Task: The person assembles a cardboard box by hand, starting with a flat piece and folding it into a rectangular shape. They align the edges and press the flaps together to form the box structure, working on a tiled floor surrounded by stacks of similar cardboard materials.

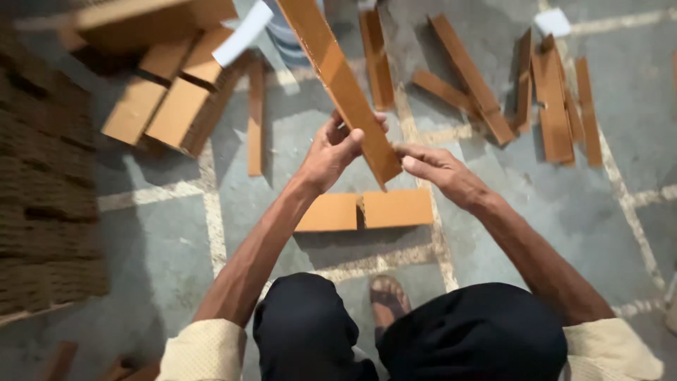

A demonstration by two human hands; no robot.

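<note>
The left hand (337, 149) is wrapped around the near end of a long cardboard strip (338, 77), thumb across its face. From that grip the strip runs up and away to the left — its long axis slanting away from the body. The right hand (441, 171) sits just beside the strip's lower corner, fingers straight and touching the edge, clamping nothing. Below both hands a folded cardboard piece (364, 210) lies flat on the floor (176, 261). Beyond the left grip stand open-topped cardboard boxes (166, 99); nothing shows inside them.
</note>
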